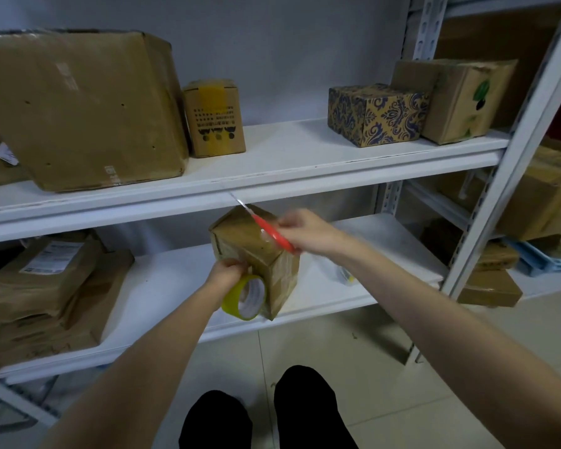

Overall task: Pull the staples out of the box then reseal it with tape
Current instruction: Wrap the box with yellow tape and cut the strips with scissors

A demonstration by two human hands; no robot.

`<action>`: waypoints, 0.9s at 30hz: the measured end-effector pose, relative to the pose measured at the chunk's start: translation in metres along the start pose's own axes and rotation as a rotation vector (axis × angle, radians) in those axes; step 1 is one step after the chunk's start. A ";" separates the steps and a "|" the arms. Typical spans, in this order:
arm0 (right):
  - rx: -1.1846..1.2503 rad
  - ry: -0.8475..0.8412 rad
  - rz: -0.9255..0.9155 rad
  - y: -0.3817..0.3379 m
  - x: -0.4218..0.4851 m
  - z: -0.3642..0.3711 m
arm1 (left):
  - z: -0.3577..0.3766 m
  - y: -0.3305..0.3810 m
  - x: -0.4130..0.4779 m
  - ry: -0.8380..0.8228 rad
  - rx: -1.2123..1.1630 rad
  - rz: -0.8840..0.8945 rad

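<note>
One small brown cardboard box stands on end at centre frame, on front of white lower shelf, top seam within reach. Yellow tape roll touches box's lower left face, likely keeping strip taut. Left hand: fingers curled tight round roll's top. Right hand clenched on red-handled blade tool, blade pointing upper left over box top, probably for cutting tape; blur hides detail.
</note>
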State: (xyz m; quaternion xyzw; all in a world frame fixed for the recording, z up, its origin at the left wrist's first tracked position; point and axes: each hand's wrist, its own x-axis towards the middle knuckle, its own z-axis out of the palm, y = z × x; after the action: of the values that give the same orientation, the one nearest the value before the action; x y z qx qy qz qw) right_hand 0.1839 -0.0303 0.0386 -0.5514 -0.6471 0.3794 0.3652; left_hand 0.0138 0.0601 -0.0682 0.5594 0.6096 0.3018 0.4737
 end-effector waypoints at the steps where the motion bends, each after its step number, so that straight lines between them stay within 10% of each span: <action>1: 0.048 -0.071 0.075 0.016 -0.006 0.002 | -0.001 0.000 0.000 -0.002 0.005 0.004; 11: 0.094 -0.660 0.502 0.098 -0.022 -0.002 | -0.009 0.001 0.002 -0.044 0.094 -0.024; 27: -0.059 -0.503 0.494 0.092 0.009 0.042 | -0.015 0.012 -0.001 -0.111 0.148 -0.017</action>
State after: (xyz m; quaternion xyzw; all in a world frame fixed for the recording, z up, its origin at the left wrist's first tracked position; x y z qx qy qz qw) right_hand 0.1858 -0.0152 -0.0623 -0.5908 -0.5747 0.5612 0.0755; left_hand 0.0052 0.0637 -0.0514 0.6035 0.6079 0.2201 0.4667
